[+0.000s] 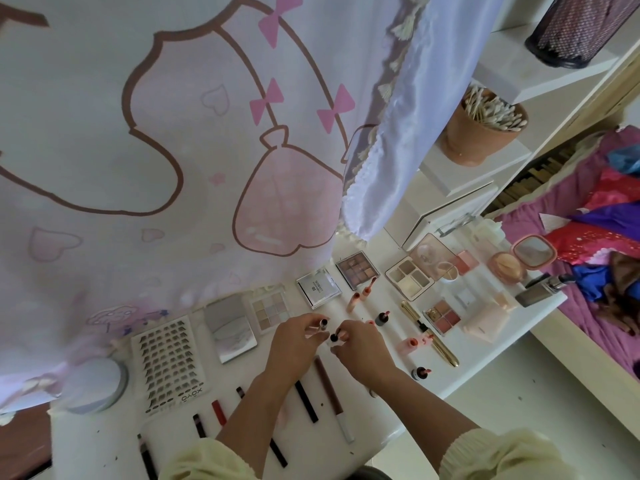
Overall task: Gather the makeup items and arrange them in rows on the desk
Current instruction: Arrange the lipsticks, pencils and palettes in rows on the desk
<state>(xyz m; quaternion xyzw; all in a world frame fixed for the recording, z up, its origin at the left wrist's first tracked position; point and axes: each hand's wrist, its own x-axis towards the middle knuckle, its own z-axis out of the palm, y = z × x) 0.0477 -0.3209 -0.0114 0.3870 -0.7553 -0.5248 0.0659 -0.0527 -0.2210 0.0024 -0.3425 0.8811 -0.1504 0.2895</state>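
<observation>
Pinching small dark-capped tubes, left hand and right hand, over white desk.

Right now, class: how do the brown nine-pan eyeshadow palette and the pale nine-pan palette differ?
The brown palette holds dark brown and mauve shades; the pale palette holds cream and grey ones. The brown palette lies right of the white box, the pale palette left of it. Both lie flat, pans showing.

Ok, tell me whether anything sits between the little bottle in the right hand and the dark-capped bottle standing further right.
Only the right hand itself and a small pink thing peeking out behind its knuckles. The little bottle is pinched at the fingertips; the dark-capped bottle stands just past the hand.
</observation>
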